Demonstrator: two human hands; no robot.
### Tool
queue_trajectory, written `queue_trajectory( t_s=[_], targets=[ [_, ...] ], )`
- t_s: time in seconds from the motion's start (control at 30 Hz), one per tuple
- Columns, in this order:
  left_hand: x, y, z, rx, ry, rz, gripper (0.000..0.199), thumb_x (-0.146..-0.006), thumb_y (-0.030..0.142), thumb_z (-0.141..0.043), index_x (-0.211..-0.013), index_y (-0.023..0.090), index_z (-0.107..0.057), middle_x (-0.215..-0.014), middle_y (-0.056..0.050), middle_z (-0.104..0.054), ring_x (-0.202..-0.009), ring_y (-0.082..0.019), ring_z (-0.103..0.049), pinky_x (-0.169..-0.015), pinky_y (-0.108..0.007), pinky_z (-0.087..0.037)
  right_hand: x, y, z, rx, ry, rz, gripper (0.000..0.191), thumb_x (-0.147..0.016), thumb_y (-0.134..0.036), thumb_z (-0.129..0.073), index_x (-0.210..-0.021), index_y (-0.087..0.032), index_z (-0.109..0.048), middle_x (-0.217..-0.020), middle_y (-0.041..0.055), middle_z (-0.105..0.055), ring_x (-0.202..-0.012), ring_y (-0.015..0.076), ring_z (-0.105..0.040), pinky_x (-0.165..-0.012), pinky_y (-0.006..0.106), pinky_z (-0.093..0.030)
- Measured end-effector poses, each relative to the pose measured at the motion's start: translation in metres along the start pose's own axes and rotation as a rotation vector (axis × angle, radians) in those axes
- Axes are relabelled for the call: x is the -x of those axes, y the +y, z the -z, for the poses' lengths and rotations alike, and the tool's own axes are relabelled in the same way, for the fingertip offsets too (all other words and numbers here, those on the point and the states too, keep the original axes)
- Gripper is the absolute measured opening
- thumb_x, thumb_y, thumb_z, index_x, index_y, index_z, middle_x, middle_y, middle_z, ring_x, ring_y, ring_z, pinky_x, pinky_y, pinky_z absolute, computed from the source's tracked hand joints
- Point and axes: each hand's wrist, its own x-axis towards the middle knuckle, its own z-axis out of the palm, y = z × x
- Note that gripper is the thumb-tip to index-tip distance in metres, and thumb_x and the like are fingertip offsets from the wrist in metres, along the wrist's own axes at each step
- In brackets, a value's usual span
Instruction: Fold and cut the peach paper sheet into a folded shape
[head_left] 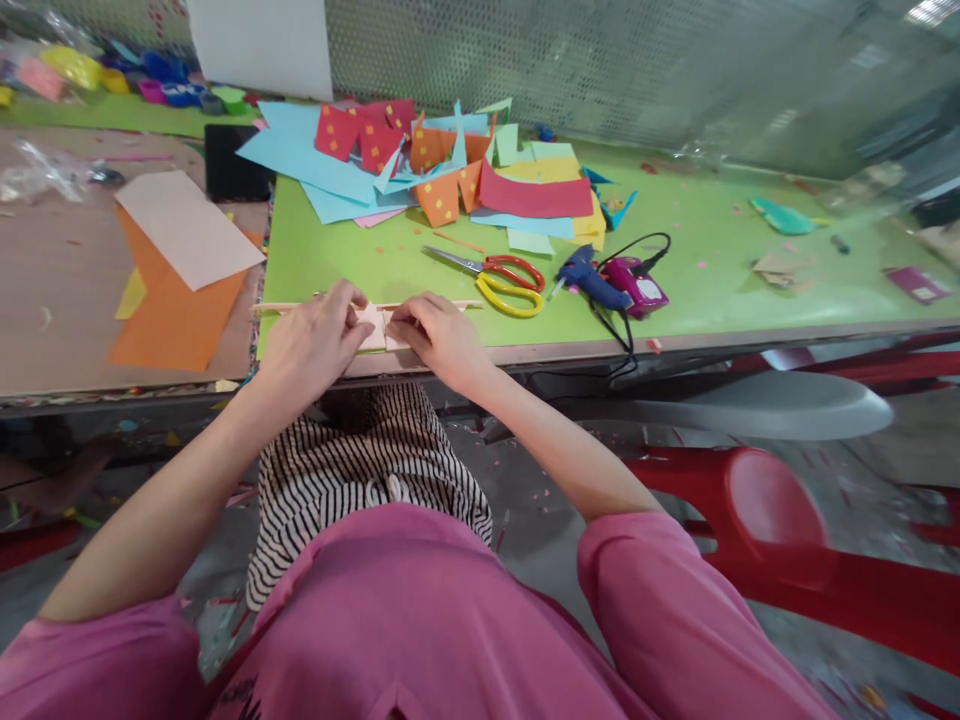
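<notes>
- Pale pink paper (372, 328), left of frame centre: pinched narrowly between fingertips of left hand (311, 335) and right hand (441, 335).
- Table (720, 300): front edge just below hands; green top extends frame right, past scissors (484, 269).

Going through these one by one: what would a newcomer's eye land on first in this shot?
Probably the bright heap of cut paper in red, orange, blue and yellow, at the far side of the green tabletop. Next come the red-and-yellow-handled scissors and, right of them, the blue glue gun. At the near edge, the left hand and right hand hold small pale pink paper.
</notes>
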Motion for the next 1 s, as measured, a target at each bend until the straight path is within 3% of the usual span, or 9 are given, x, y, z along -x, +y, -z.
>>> queue_trajectory(
  t_s=[0.17, 0.47, 0.6, 0.77, 1.0],
  targets=[
    [-0.002, -0.006, -0.002, -0.02, -0.013, -0.135, 0.023, -0.102, 0.032, -0.053, -0.106, 0.02, -0.072, -0.102, -0.009, -0.077, -0.099, -0.027, -0.071, -0.083, -0.037, -0.053, -0.001, 0.0, 0.0, 0.001, -0.003, 0.013, 0.012, -0.104, -0.024, -0.061, -0.094, -0.019, -0.066, -0.096, 0.0056, -0.066, -0.092, 0.0197, -0.057, -0.083, 0.033, -0.041],
    [0.003, -0.018, -0.013, 0.001, 0.086, -0.374, 0.044, -0.108, 0.039, -0.04, -0.105, 0.018, -0.078, -0.115, -0.013, -0.08, -0.103, -0.029, -0.073, -0.092, -0.044, -0.056, 0.005, 0.0, -0.003, 0.163, 0.011, 0.059, 0.029, -0.11, -0.032, -0.047, -0.1, -0.018, -0.069, -0.101, 0.0094, -0.065, -0.094, 0.0225, -0.055, -0.085, 0.036, -0.042],
    [0.011, -0.026, -0.016, -0.004, 0.154, -0.458, 0.043, -0.11, 0.041, -0.038, -0.119, 0.02, -0.075, -0.118, -0.011, -0.081, -0.107, -0.027, -0.074, -0.1, -0.042, -0.056, 0.008, 0.001, 0.002, 0.174, -0.015, 0.11, 0.04, -0.113, -0.038, -0.038, -0.104, -0.016, -0.071, -0.103, 0.0108, -0.066, -0.097, 0.0238, -0.056, -0.09, 0.039, -0.043],
    [0.016, -0.034, -0.022, -0.031, 0.201, -0.469, 0.039, -0.111, 0.04, -0.038, -0.116, 0.022, -0.073, -0.117, -0.011, -0.08, -0.106, -0.027, -0.073, -0.094, -0.043, -0.058, 0.014, 0.005, 0.01, 0.137, -0.059, 0.193, 0.034, -0.109, -0.042, -0.048, -0.117, -0.017, -0.071, -0.113, 0.0119, -0.067, -0.106, 0.0259, -0.057, -0.096, 0.042, -0.045],
    [0.016, -0.033, -0.024, -0.059, 0.267, -0.562, 0.035, -0.11, 0.032, -0.043, -0.107, 0.02, -0.076, -0.13, -0.013, -0.075, -0.115, -0.029, -0.071, -0.102, -0.047, -0.056, 0.018, 0.007, 0.009, 0.151, -0.041, 0.19, 0.029, -0.107, -0.039, -0.051, -0.119, -0.02, -0.069, -0.117, 0.0125, -0.068, -0.107, 0.0278, -0.058, -0.095, 0.044, -0.047]
  ],
)
